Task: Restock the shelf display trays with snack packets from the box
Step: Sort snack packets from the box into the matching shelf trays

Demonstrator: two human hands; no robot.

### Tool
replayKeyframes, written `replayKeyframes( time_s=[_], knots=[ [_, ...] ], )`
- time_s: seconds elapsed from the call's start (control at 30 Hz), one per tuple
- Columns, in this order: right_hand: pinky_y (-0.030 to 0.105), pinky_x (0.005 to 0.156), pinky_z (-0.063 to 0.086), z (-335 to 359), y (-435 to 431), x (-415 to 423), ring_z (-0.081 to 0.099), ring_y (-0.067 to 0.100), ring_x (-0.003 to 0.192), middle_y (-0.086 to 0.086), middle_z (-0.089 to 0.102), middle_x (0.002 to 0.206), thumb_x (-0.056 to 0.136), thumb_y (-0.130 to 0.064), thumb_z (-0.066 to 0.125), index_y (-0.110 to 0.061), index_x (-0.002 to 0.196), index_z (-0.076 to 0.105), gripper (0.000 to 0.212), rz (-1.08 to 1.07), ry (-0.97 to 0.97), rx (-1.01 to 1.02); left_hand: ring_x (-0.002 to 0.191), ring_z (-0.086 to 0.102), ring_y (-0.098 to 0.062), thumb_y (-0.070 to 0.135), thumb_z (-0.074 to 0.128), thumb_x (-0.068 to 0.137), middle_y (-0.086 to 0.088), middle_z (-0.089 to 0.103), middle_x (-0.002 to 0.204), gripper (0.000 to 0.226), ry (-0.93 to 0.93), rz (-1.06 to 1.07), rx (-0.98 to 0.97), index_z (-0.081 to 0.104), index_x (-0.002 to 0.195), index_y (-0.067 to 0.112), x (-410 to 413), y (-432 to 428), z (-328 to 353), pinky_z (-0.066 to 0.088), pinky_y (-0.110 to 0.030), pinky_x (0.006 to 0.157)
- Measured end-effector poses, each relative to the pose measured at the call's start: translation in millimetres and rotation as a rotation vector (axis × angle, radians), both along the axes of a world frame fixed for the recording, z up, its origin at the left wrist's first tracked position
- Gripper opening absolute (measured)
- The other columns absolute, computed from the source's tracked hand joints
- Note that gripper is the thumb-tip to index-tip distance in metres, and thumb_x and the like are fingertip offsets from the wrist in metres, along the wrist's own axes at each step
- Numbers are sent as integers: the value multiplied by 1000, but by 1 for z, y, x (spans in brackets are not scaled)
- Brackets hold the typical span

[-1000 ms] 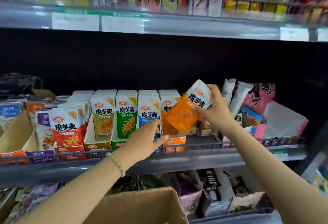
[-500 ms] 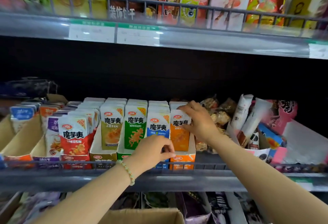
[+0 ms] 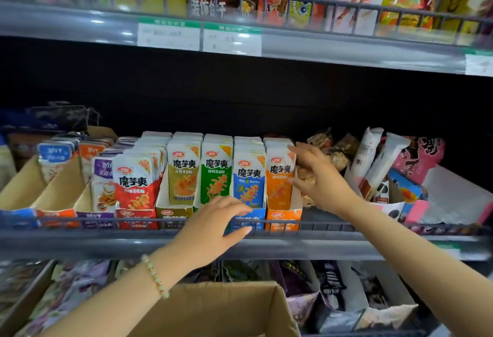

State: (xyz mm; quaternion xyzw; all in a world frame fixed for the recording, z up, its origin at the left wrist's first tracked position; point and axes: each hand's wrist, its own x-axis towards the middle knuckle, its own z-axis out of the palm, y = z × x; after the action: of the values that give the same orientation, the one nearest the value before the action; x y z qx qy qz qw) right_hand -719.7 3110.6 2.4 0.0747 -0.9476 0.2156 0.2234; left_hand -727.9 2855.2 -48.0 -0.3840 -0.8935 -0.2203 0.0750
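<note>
Right hand (image 3: 320, 179) at centre right of the frame, fingers (image 3: 298, 150) spread wide against the right edge of the front orange packet (image 3: 280, 182), touching rather than gripping, squaring it in the orange display tray (image 3: 284, 215). Left hand (image 3: 213, 227) low at centre, fingers loosely open and empty, resting over the shelf rail (image 3: 80, 222) in front of the blue tray (image 3: 248, 219). Cardboard box (image 3: 213, 310) at bottom centre, contents hidden from here. Likely risks: pressing too hard from the side, buckling the thin packet or tipping the row backward; sliding the light tray sideways into the loose brown snack bags (image 3: 333, 150) just beside it; nudging the blue tray forward against the rail with the left hand.
</note>
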Motion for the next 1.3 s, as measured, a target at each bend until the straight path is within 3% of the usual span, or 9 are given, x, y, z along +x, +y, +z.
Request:
replayKeyframes(
  time_s=[0.27,0.4,0.5,0.6,0.73,0.9,1.07,1.2,1.3],
  knots=[
    [20,95,48,-74,-65,83,55,0,112,-15,53,128,89,-31,66,-34,126,54,39,261,-442,-274,120,33,14,72,26,76,35,35,125,59,-284,74,-155,43,126,47,55,-105,-76,28,-13,104],
    [24,93,47,-150,-106,94,61,10,106,-4,62,122,90,-37,64,-25,128,54,41,338,-821,-120,119,37,8,79,24,64,28,41,126,72,-508,95,-264,50,120,42,64,-136,-134,34,-21,106],
    [30,102,42,-209,-132,94,53,17,120,-3,52,138,91,-43,59,-22,137,48,51,355,-1136,101,107,50,0,72,38,79,15,52,128,61,-613,103,-375,53,124,33,64,-145,-175,42,-19,91],
    [33,103,40,-249,-149,101,48,21,123,-3,50,136,84,-57,59,-19,136,48,65,284,-1279,155,119,50,-9,62,48,86,6,45,141,62,-676,87,-473,44,137,27,67,-149,-210,41,-23,98],
    [22,85,41,-274,-161,110,50,25,122,9,52,133,92,-31,63,-6,134,46,52,75,-1176,-160,137,34,-17,52,52,91,0,28,153,70,-613,134,-462,25,148,21,66,-144,-234,31,-32,112],
    [30,114,26,-290,-169,117,29,22,140,5,29,154,95,-38,56,-13,150,25,68,97,-1136,-101,148,6,-23,61,36,93,-4,6,161,80,-574,156,-595,6,153,17,55,-125,-256,11,-39,120],
    [39,120,-2,-315,-166,136,-15,21,148,-2,-9,162,95,-58,40,-30,154,0,76,160,-1158,201,137,28,-24,64,40,90,-3,29,148,77,-538,214,-488,20,150,21,47,-126,-273,25,-39,113],
    [40,119,-5,-318,-167,141,-19,19,147,-4,-10,161,93,-63,38,-34,153,4,75,147,-1115,178,128,32,-22,66,45,87,-2,33,135,71,-491,259,-449,31,143,24,53,-124,-278,30,-39,107],
    [39,119,3,-318,-167,145,-3,19,149,-8,7,161,91,-63,44,-36,151,21,70,113,-1013,84,129,33,-20,58,57,84,1,35,138,64,-468,264,-335,36,135,26,60,-125,-280,28,-37,110]
  ],
)
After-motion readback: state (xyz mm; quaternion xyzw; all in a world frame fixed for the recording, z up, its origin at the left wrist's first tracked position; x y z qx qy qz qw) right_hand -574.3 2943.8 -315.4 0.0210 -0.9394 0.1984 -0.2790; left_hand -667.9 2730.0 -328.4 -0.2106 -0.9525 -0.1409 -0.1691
